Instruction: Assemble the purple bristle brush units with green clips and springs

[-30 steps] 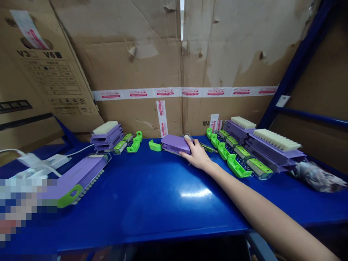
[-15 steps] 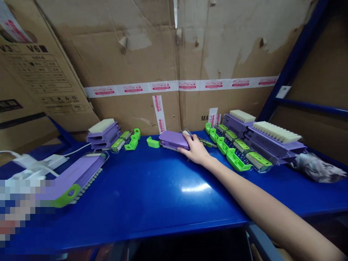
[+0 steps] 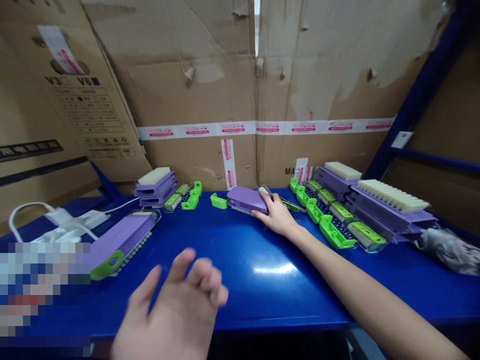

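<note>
My right hand (image 3: 279, 214) grips the right end of a purple brush block (image 3: 247, 199) lying bristles down toward the back of the blue table. Its thumb is at the front edge and its fingers lie over the top. A loose green end cap (image 3: 219, 201) sits just left of that block. Behind my right hand, a clear and green piece (image 3: 294, 205) is partly hidden. My left hand (image 3: 180, 310) hovers above the front of the table, fingers apart, holding nothing. To its left lies a purple brush with a green end (image 3: 123, 237), bristles facing the table.
Stacked purple brush blocks (image 3: 392, 200) stand at right, beside green caps (image 3: 333, 235) and clear-and-green pieces (image 3: 365, 232). A smaller stack (image 3: 155, 187) is at back left. A white power strip (image 3: 80, 222) with cables lies left. Cardboard (image 3: 195, 100) walls the back. The lower left is pixelated.
My left hand has come into view from below, open. The right hand keeps its hold on the purple brush block. The whole view has shifted slightly.
</note>
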Action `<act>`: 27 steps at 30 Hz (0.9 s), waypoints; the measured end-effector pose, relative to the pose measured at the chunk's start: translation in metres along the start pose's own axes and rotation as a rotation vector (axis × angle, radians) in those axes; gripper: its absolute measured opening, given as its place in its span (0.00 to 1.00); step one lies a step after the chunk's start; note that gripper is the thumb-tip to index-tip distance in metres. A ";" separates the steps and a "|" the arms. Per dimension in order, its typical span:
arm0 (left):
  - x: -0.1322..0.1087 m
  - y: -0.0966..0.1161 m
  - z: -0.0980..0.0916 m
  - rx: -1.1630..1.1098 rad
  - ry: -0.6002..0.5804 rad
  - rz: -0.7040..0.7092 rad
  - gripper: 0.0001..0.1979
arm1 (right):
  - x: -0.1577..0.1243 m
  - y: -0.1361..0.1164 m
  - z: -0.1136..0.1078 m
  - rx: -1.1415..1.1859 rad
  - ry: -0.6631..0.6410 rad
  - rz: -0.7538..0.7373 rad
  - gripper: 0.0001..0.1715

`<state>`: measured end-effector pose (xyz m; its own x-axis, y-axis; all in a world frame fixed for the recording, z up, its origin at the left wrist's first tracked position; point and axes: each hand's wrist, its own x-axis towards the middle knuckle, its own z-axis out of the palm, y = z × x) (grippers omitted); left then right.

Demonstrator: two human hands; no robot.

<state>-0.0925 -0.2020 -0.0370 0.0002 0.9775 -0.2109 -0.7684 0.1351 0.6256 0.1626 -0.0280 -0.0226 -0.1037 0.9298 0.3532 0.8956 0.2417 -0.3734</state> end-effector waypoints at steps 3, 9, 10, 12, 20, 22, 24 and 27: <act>0.029 0.016 0.072 -0.062 -0.028 -0.021 0.19 | 0.000 0.001 0.001 -0.002 -0.001 -0.009 0.40; 0.087 0.039 0.126 -0.031 -0.104 0.033 0.21 | 0.000 0.001 0.002 -0.003 0.010 -0.015 0.39; 0.096 0.042 0.126 -0.024 -0.099 0.038 0.20 | 0.000 0.000 0.001 -0.005 0.007 -0.013 0.39; 0.113 0.047 0.127 -0.006 -0.092 0.052 0.19 | 0.000 0.000 0.001 -0.007 -0.003 -0.008 0.39; 0.190 0.051 0.118 0.571 -0.009 0.265 0.12 | -0.001 0.000 0.000 0.000 -0.008 -0.006 0.39; 0.210 0.049 0.104 0.972 0.066 0.470 0.12 | 0.000 0.001 0.001 0.003 -0.009 -0.008 0.40; 0.225 0.046 0.086 1.396 -0.006 0.654 0.13 | 0.000 0.001 0.000 0.003 -0.012 -0.006 0.39; 0.234 0.043 0.062 1.865 -0.222 0.739 0.19 | 0.000 0.000 -0.001 0.003 -0.017 -0.009 0.39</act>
<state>-0.0858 0.0423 -0.0123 0.2322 0.8924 0.3869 0.8151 -0.3955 0.4232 0.1628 -0.0278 -0.0218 -0.1190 0.9323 0.3416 0.8935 0.2506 -0.3727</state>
